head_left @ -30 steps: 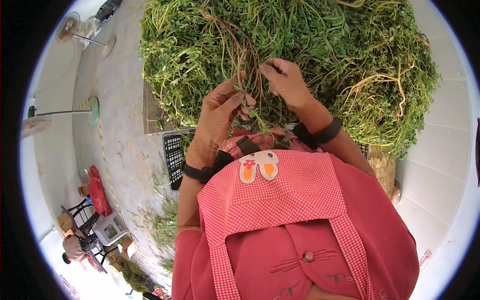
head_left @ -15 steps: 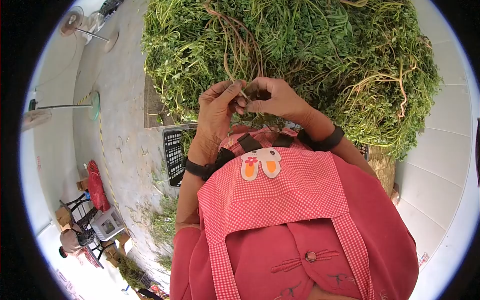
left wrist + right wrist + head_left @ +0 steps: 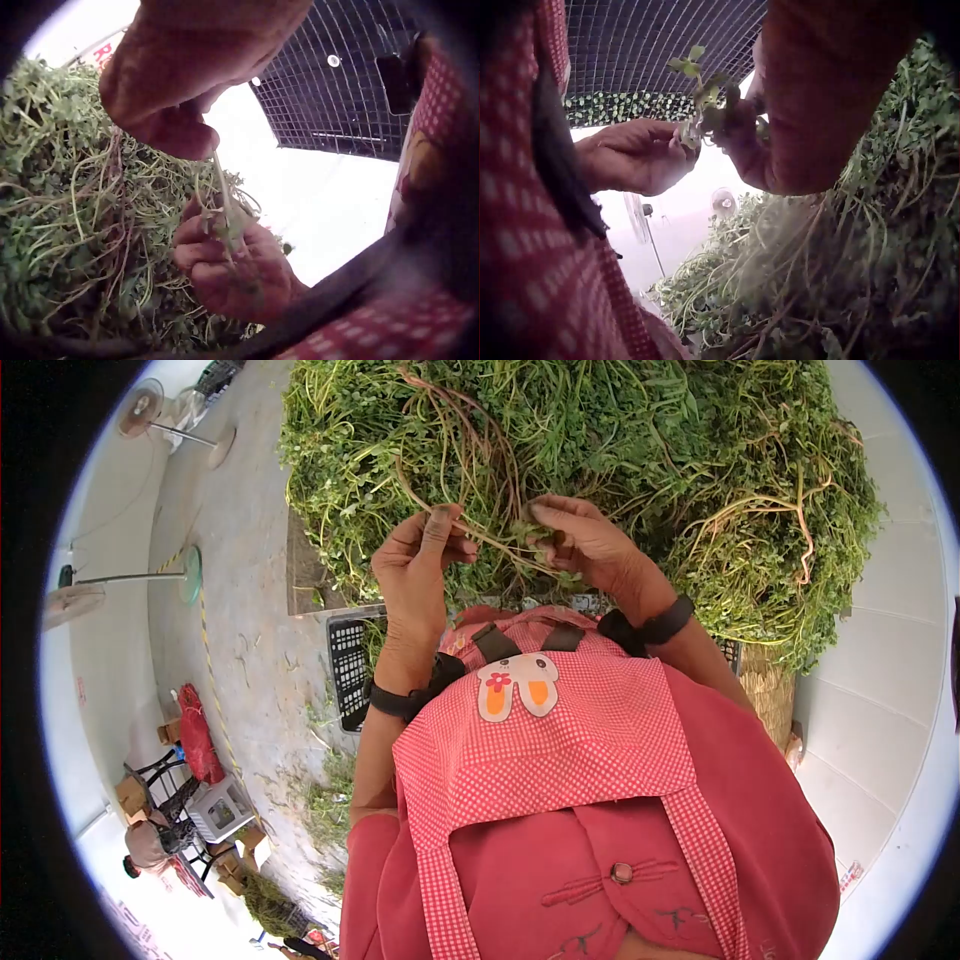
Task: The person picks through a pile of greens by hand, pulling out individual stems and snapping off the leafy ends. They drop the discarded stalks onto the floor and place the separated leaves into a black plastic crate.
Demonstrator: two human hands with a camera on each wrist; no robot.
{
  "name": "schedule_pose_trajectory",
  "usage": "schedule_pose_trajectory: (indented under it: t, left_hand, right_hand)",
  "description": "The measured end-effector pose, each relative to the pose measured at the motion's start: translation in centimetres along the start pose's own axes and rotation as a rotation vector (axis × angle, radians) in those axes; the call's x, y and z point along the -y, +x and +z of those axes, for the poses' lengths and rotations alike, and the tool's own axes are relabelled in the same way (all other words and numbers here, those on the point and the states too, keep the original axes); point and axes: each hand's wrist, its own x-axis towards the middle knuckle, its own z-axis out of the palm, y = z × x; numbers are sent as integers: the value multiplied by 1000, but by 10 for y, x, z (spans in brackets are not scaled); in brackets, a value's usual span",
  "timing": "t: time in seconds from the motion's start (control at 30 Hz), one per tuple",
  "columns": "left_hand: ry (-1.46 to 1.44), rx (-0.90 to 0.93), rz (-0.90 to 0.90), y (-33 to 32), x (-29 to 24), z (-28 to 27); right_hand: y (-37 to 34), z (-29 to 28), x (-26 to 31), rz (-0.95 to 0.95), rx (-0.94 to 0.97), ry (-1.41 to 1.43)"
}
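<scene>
A long pale green stem (image 3: pixel 488 539) with small leaves stretches between the two hands, just in front of a big heap of leafy greens (image 3: pixel 610 430). My left hand (image 3: pixel 415 570) pinches it between thumb and fingers; its thicker end sticks out up and to the left. The right hand (image 3: pixel 603 550) has its fingers curled around the leafy part. Several leaves (image 3: pixel 701 90) stand out beside the right fingers in the right wrist view. From the left wrist, the stem (image 3: pixel 220 176) runs down from the left fingertips into the right hand (image 3: pixel 236 270).
Longer brownish stems (image 3: pixel 470 425) lie over the heap's front, and a pale branched one (image 3: pixel 770 517) on its right. A black plastic crate (image 3: pixel 347 665) stands below the heap's left side. Fans (image 3: pixel 190 575) stand at left; a person (image 3: pixel 150 845) sits farther off.
Half a second ago the hands met at the stem. They have since drawn apart, left hand leftward and right hand rightward, with the stem now slanting between them.
</scene>
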Motion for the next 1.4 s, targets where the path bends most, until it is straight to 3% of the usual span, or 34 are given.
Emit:
schedule_pose_trajectory:
  t: [0.03, 0.1, 0.27, 0.57, 0.67, 0.73, 0.87, 0.93, 0.97, 1.03, 1.07, 1.17, 1.4]
  left_hand:
    - [1, 3, -5, -1, 2, 1]
    - [-19, 4, -44, 0, 4, 1]
    - [-37, 21, -45, 1, 5, 3]
    - [-15, 16, -73, 1, 8, -3]
    - [-7, -32, -59, 2, 11, -6]
    - [-9, -69, -41, 3, 17, -7]
    - [-134, -218, -35, 10, 23, -12]
    - [-184, -297, -45, 12, 20, -28]
    - [-226, -318, -39, 15, 16, -38]
    - [-269, -334, -36, 15, 19, -43]
    - [-290, -304, -52, 13, 22, -40]
    - [-344, -246, -77, 14, 21, -34]
    - [-391, -62, -138, 9, 21, -30]
  right_hand:
    - [0, -3, -2, 1, -5, 4]
    - [5, -9, -8, -8, 266, -92]
    - [-2, -1, -5, 23, 195, -231]
    - [2, -3, -11, -17, 327, -484]
    - [2, 1, -13, -123, 263, -565]
    - [7, 1, -16, -379, 96, -740]
    - [5, 2, -19, -385, 52, -671]
    - [1, -9, -16, -764, -51, -983]
    - [0, -16, -12, -763, -48, -984]
    - [-3, -28, -4, -238, 107, -33]
    - [-1, -30, -2, -214, 203, 129]
    - [4, -23, -6, -67, 122, 259]
    - [22, -25, -26, 55, 250, 145]
